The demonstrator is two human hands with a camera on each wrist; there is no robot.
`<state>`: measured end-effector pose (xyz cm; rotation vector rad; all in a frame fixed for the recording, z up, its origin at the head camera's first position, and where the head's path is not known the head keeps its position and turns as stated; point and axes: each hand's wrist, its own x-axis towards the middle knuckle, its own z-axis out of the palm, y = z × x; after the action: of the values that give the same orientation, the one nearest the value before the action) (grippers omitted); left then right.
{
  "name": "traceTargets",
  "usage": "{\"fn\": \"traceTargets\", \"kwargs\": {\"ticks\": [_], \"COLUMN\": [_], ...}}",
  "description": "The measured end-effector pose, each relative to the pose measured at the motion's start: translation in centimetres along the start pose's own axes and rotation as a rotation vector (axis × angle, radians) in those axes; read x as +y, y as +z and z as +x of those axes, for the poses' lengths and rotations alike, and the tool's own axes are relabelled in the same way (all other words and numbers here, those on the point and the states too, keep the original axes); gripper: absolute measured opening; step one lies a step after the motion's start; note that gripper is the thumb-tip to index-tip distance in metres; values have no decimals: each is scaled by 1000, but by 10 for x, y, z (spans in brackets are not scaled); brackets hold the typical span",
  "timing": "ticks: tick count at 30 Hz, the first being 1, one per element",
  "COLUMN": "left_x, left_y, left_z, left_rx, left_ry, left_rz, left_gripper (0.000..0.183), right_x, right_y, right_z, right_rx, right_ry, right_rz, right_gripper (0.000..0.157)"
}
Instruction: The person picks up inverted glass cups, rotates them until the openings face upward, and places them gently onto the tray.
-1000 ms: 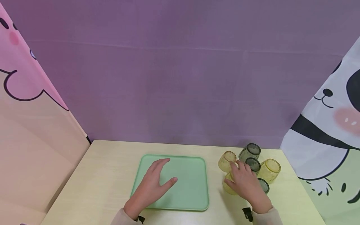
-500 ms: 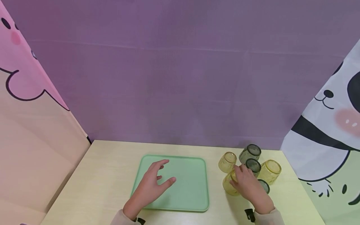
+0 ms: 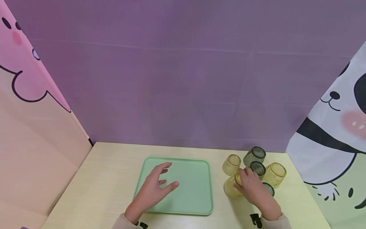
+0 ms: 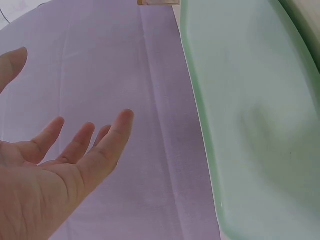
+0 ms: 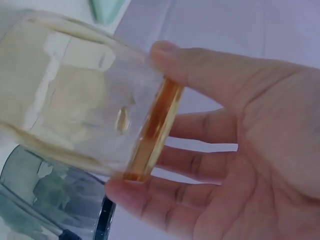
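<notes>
My right hand (image 3: 254,187) pinches an upturned yellow glass (image 3: 231,188) near its thick base, thumb on one side and fingers on the other. In the right wrist view this clear yellowish glass (image 5: 70,85) lies at a slant, and a smoky grey glass (image 5: 60,200) is close beside it. Whether the held glass touches the table is unclear. Over the left part of a light green tray (image 3: 191,190) hovers my left hand (image 3: 152,190), fingers spread and holding nothing. The left wrist view also shows the hand (image 4: 65,170) with bare fingers, apart from the tray.
Several other upturned glasses cluster around my right hand: a small yellow glass (image 3: 231,164), a larger yellow glass (image 3: 274,175), a back grey glass (image 3: 254,156), a middle grey glass (image 3: 258,168) and a front grey glass (image 3: 269,188). A purple curtain (image 3: 183,95) hangs behind the table (image 3: 114,165).
My right fingers have closed from above onto the front yellow glass, whose rim end has shifted slightly left. The left hand has barely moved.
</notes>
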<state>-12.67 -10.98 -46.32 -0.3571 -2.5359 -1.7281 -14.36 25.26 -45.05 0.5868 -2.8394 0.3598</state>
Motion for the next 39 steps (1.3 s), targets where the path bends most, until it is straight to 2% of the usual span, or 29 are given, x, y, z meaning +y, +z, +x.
{"fn": "traceTargets", "kwargs": {"ticks": [4, 11, 21, 39], "left_x": [0, 1, 3, 7], "left_y": [0, 1, -1, -2], "left_z": [0, 0, -1, -2], "left_rx": [-2, -3, 11, 7], "left_ry": [6, 16, 11, -7], "left_rz": [-18, -41, -62, -127], "left_gripper": [68, 68, 68, 68], "right_x": [-2, -4, -8, -17], "right_y": [-4, -7, -7, 2], "right_z": [2, 5, 4, 7], "right_rx": [3, -29, 15, 66], "right_ry": [-14, 49, 30, 23], "right_rz": [78, 228, 342, 912], "right_gripper": [51, 54, 54, 48]}}
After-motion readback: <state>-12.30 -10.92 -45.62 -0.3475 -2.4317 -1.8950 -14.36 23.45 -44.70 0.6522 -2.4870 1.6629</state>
